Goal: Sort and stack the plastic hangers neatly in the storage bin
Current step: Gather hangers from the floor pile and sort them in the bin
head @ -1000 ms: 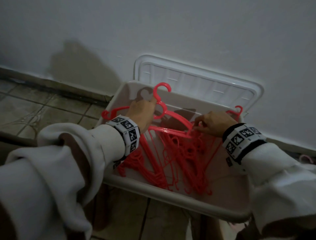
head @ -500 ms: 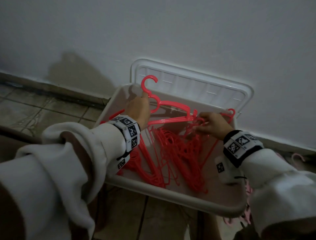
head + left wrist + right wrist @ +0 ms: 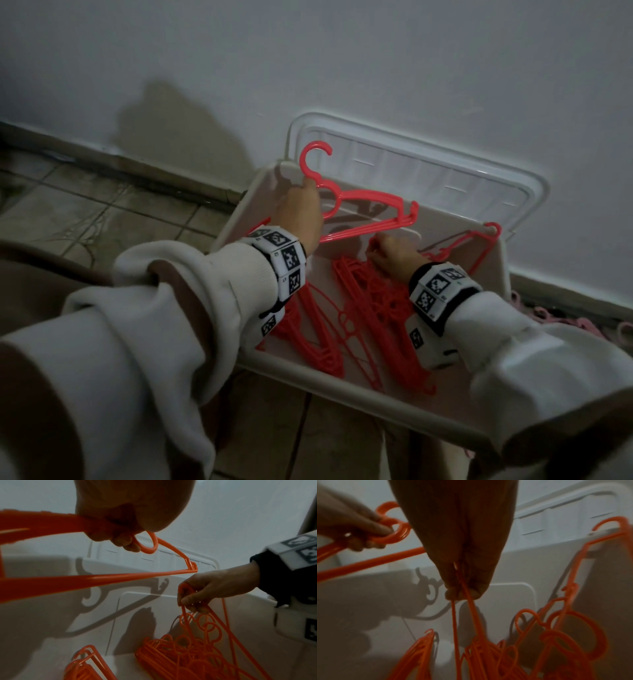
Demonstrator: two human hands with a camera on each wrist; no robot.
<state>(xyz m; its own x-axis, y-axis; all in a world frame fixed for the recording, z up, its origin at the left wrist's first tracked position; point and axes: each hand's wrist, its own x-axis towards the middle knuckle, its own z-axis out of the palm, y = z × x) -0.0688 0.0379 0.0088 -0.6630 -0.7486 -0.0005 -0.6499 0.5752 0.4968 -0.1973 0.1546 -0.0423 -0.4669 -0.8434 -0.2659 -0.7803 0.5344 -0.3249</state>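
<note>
A white storage bin (image 3: 346, 387) on the floor holds a tangle of red plastic hangers (image 3: 370, 308). My left hand (image 3: 301, 212) grips a small stack of red hangers (image 3: 370, 219) by the neck below the hooks, lifted over the bin's far left corner; the same held hangers (image 3: 149, 545) show in the left wrist view. My right hand (image 3: 390, 255) pinches the end of a hanger (image 3: 462, 601) from the pile in the middle of the bin (image 3: 513, 597). Another red hanger (image 3: 479, 243) leans on the bin's far right rim.
The bin's clear lid (image 3: 428, 171) leans against the white wall behind it. Tiled floor (image 3: 102, 212) spreads to the left and in front. Several pale pink hangers (image 3: 582, 322) lie on the floor right of the bin.
My left hand has raised its hangers up and toward the bin's far left corner. My right hand let go of their far end and dropped to pinch a hanger in the pile.
</note>
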